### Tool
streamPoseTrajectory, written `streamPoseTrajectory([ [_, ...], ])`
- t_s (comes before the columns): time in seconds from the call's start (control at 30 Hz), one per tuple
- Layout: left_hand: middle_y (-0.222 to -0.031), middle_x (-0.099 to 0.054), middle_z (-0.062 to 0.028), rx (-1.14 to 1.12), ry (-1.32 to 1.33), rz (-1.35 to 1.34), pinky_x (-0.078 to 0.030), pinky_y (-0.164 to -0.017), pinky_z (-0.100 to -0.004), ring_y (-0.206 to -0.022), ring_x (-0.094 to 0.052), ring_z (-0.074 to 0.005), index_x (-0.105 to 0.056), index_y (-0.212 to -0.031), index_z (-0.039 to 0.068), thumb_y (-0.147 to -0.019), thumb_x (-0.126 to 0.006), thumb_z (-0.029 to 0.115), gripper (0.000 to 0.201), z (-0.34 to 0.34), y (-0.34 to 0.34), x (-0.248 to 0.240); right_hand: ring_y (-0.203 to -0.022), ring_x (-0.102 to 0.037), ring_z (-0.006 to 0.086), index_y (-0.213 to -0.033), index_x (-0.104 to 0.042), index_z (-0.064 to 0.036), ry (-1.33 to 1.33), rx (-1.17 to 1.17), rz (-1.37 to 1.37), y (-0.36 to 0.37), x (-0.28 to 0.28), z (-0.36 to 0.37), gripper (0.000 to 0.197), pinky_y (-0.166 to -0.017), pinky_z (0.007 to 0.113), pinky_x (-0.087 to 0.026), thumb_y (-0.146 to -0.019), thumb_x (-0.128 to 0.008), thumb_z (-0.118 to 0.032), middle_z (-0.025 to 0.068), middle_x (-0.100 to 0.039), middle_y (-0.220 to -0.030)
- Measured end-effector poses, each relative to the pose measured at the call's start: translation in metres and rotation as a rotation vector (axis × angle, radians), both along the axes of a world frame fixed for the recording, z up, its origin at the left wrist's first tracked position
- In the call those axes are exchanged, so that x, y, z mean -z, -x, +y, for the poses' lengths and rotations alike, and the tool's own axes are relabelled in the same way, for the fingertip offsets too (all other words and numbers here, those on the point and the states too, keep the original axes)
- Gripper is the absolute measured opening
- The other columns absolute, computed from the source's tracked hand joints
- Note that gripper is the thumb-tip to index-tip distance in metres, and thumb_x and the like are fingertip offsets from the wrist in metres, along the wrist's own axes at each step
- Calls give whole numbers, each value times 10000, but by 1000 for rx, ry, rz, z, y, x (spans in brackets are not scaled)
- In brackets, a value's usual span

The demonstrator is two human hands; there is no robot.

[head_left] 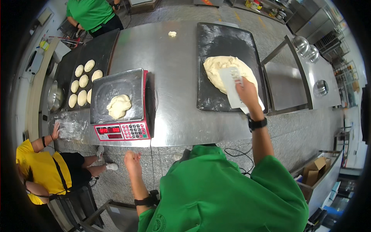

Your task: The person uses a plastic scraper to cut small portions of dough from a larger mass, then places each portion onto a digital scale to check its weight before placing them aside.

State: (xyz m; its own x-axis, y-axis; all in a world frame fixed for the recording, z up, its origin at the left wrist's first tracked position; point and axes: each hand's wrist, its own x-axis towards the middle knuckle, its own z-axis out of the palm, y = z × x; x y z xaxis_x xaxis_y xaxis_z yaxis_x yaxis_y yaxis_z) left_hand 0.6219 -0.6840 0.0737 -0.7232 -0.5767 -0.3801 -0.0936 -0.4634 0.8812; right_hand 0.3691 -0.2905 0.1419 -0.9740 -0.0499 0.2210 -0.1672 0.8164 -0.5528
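Dough mass (pixel 214 67) partly behind scraper (pixel 231 89); tray (pixel 216 40) beneath

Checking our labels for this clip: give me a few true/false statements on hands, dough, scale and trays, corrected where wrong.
1. The right hand holds a scraper at the big dough. True.
2. The big dough lies on the scale. False: the big dough is on the right tray.
3. A dough piece sits on the scale. True.
4. The left hand touches the scale. False: the left hand is apart from it, beyond the table's near edge.
5. The left tray holds several dough balls. True.
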Motion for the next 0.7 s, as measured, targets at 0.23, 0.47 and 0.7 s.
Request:
streamPoseTrajectory([
  [0.23, -491, -385, -3, 164, 126, -149, -420, -677, -320, -464, -395, -106, -415, -548, 70, -793, -429, 114, 249, 51, 9, 1, -675, -545, 343, -811, -508, -33, -301, 4, -147, 36, 20, -43, 162, -602, 426, -425, -757, -445, -172, 179, -566, -714],
  [0.47, -529, -412, -15, 246, 136, -278, -409, -619, -279, -509, -416, -110, -444, -580, 51, -809, -442, 114, 238, 54, 3, 5, -704, -547, 338, -840, -513, -34, -320, 12, -192, 29, 26, -51, 174, -632, 419, -429, -746, -438, -160, 164, -572, -740],
  [0.7, -609, -466, -25, 146, 12, -267, -420, -606, -252, -574, -465, -109, -471, -644, 35, -805, -453, 87, 170, 50, 0, 10, -678, -557, 318, -862, -517, -58, -437, -48, -128, 35, 35, -52, 168, -591, 408, -436, -754, -432, -154, 138, -574, -735],
])
